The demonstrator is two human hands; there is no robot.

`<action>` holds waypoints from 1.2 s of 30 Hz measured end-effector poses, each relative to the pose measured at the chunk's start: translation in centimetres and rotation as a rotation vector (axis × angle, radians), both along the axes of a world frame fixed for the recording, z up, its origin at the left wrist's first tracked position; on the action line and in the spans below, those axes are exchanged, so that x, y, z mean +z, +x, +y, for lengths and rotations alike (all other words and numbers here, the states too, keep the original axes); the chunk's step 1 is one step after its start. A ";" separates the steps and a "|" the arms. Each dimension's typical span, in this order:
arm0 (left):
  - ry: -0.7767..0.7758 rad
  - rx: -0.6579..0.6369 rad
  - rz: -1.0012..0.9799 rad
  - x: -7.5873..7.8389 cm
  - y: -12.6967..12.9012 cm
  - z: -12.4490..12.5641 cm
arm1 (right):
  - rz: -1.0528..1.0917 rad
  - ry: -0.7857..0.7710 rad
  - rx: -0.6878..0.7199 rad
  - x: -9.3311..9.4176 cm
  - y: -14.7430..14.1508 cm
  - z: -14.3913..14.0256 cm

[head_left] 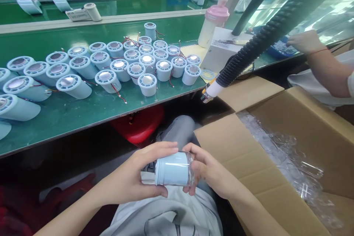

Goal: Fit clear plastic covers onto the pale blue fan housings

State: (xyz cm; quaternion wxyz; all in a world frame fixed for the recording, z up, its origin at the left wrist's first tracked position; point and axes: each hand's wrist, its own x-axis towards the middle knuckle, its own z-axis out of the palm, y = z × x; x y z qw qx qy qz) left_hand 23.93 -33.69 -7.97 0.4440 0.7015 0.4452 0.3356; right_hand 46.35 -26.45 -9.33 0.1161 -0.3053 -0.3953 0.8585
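Over the lap, both hands grip a pale-blue cylinder (173,169) lying crosswise: left hand (135,177) wraps its base, right hand (206,169) pinches its clear cap end.

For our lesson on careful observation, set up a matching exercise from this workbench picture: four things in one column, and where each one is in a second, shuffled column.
Things:
1. pale blue cylinder
2. pink-capped bottle
3. clear plastic parts
4. black ribbed hose

Places:
A. inside the open cardboard box
B. held between the left hand and right hand, over the lap
C. slanting down from the upper right, above the box
D. upright on the green table, beside a white unit

Pairs: 1-B, 2-D, 3-A, 4-C
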 end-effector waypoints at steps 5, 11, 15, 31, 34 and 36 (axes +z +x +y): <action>0.015 -0.022 -0.023 0.0 0.0 0.0 | -0.031 -0.098 0.026 0.0 -0.3 -0.3; 0.004 -0.035 -0.040 0.1 0.2 0.0 | -0.019 -0.268 0.089 0.1 -0.7 -0.6; -0.129 0.038 -0.076 0.5 0.5 -0.4 | -0.050 -0.165 0.110 -0.2 -0.5 -1.0; -0.390 0.060 -0.230 0.9 0.1 -0.5 | 0.139 0.473 -0.115 -0.5 0.8 -0.9; -0.517 0.070 -0.353 0.7 0.3 -0.4 | 0.093 0.416 -0.125 -0.3 0.7 -1.1; -0.578 0.072 -0.421 0.5 0.5 -0.4 | 0.057 0.416 -0.120 -0.1 0.8 -1.0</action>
